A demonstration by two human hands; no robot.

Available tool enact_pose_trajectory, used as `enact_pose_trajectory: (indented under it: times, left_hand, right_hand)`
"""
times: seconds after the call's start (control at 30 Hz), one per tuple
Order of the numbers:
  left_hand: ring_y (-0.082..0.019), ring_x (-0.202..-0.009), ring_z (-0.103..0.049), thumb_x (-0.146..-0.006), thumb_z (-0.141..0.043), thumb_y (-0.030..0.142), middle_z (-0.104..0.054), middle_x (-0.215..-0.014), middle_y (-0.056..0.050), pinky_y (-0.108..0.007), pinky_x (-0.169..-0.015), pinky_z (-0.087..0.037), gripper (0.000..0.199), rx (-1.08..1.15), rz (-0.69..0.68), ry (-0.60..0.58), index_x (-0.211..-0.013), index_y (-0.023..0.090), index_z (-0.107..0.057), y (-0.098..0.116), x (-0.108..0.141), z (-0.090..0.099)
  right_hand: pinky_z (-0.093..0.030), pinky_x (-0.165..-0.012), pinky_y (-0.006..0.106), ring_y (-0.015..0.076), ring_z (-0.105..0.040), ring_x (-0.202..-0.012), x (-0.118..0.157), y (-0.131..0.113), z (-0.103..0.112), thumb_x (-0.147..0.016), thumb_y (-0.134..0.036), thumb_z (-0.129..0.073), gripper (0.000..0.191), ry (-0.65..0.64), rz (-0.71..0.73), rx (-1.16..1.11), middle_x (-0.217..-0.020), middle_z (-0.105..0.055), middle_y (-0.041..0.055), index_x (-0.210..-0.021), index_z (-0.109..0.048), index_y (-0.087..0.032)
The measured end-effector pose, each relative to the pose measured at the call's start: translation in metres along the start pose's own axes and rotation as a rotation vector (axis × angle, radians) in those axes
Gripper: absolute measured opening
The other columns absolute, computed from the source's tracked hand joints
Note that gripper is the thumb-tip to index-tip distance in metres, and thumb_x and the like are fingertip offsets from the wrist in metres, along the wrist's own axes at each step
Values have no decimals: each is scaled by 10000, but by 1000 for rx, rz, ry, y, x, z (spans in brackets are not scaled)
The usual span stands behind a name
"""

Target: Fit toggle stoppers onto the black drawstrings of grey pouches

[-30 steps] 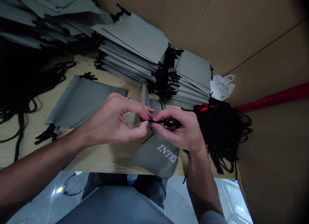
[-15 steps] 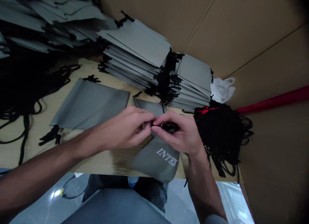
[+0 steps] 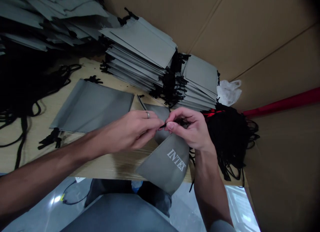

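My left hand (image 3: 140, 129), with a ring on one finger, pinches a short piece of black cord (image 3: 163, 125). Fingertip to fingertip with it, my right hand (image 3: 191, 127) is closed on the same cord. Below the hands hangs a grey drawstring bag (image 3: 163, 165) printed INTEX, its lower part reaching past the table's front edge. More grey cloth of it shows behind my fingers. To the left another grey bag (image 3: 93, 107) lies flat, with knotted black cord ends at its corners. My fingers hide part of the cord.
Two stacks of grey bags (image 3: 142, 42) (image 3: 201, 73) stand at the back of the wooden table (image 3: 100, 162). Black cords lie heaped at left (image 3: 22, 92) and right (image 3: 227, 135). A white plastic bag (image 3: 228, 92) and a red strip (image 3: 282, 102) lie by the cardboard wall (image 3: 275, 35).
Both hands have shifted slightly right, and a bit of black cord now shows between the fingertips. The printed bag has swung a little to the right and turned.
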State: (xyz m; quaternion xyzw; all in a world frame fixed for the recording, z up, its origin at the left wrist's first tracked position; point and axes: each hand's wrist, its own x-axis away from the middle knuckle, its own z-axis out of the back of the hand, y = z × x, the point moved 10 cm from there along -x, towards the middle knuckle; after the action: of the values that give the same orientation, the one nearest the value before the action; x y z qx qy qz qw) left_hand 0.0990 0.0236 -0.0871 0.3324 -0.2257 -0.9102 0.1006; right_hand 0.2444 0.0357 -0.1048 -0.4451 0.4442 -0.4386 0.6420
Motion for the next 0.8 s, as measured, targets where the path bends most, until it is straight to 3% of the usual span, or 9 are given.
enact_pose_trajectory:
  times: [0.3,0.57,0.8]
  left_hand:
    - [-153,-776,-630,-1114,-481,61,-652,-883,-25,-277,-697,-494,251,2,-5,-49,-1018,180,-681,3,1,-4]
    - [-159,-835,-649,-1124,-511,89,-673,-929,-24,-271,-735,-498,184,-18,96,46,-1072,177,-663,-8,0,5]
    - [-162,-870,-666,-1155,-563,166,-697,-945,-29,-254,-784,-508,147,-6,104,82,-1084,175,-691,-9,-1,10]
  right_hand:
    - [-579,-677,260,139,-712,-686,-1,5,3,-849,-380,-1020,289,3,-14,1,-767,-792,-10,-894,-796,-203]
    - [-618,-726,268,154,-760,-781,4,-4,10,-897,-379,-1000,232,52,44,16,-920,-828,9,-1011,-848,-245]
    - [-614,-715,268,152,-764,-769,5,-12,12,-921,-313,-973,140,75,82,103,-902,-844,0,-999,-873,-254]
